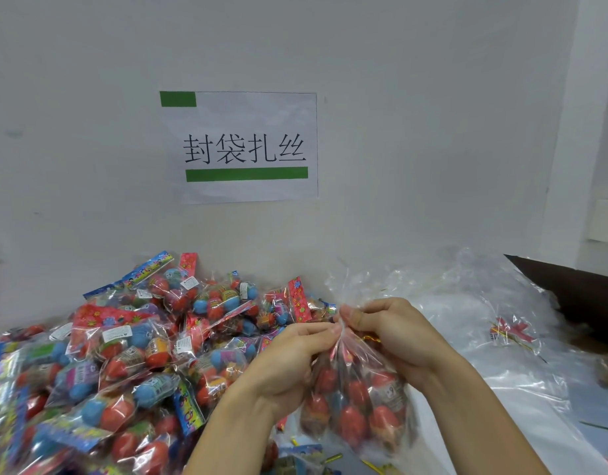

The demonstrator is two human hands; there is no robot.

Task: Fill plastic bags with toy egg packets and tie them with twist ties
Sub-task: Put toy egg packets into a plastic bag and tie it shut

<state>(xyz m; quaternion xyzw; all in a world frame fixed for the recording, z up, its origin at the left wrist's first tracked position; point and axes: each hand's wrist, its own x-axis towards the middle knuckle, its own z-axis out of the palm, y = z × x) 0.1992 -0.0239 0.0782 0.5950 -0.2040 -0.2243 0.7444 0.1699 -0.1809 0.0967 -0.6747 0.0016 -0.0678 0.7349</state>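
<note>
Clear, crinkly film gathers to a tight neck at centre frame, where both hands meet; the left hand (pixel 289 354) pinches the gathered mouth of the plastic bag (pixel 357 399) from the left, fingers curled on it, and the right hand (pixel 395 332) pinches the same neck from the right, thumb pressed on top; a glint of gold, probably the twist tie (pixel 368 337), shows just under the right fingers, though whether it is wound round yet I cannot tell. This bag is already filled; glossy red eggs bulge against its thin, wrinkled skin, and it hangs between the wrists above the tabletop (pixel 522 437), so I judge the tying step is in hand. Plenty remains: a heaped pile of toy egg packets (pixel 131 354), slick cellophane with red and blue eggs and printed card headers, fills the left side; a slack drift of empty bags (pixel 467 303) lies at right; loose gold ties (pixel 333 458) scatter near the lower edge; a paper sign (pixel 241 147) hangs on the wall behind.
</note>
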